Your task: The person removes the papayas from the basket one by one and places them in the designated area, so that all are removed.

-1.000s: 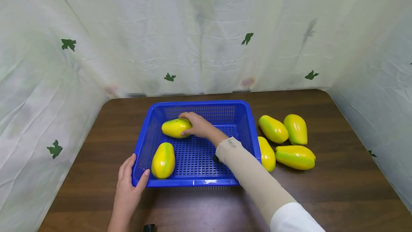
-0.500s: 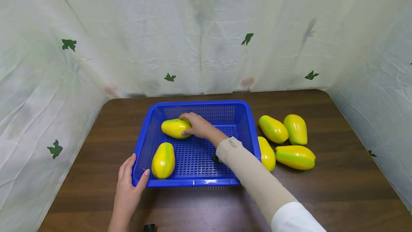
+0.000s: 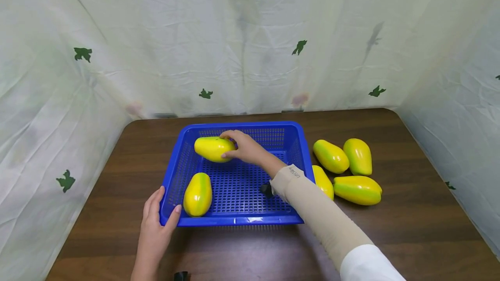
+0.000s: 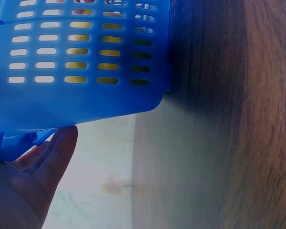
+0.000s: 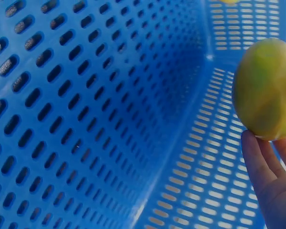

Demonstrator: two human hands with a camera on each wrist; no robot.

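My right hand (image 3: 246, 148) grips a yellow-green papaya (image 3: 211, 148) at its right end, thumb on the near side and fingers over the far side. That papaya is raised over the floor of the blue plastic basket (image 3: 242, 220), near its back left. In the right wrist view, fingertips press the rounded end of the papaya (image 5: 264, 90). Another papaya (image 3: 198, 194) lies in the basket's front left. My left hand (image 3: 154, 224) holds the basket's front left corner, thumb over the rim and fingers along the outer side, as the left wrist view shows of the fingers (image 4: 57, 157).
Right of the basket, several papayas (image 3: 358, 190) lie grouped on the brown wooden table (image 3: 414, 229); one is partly covered by the basket's edge and right forearm. A black object (image 3: 267, 190) shows beneath the right wrist. Patterned cloth (image 3: 250, 47) hangs behind the table.
My right hand has lifted the papaya from the basket floor, moving slightly up and away. The left hand stays at the basket's corner.
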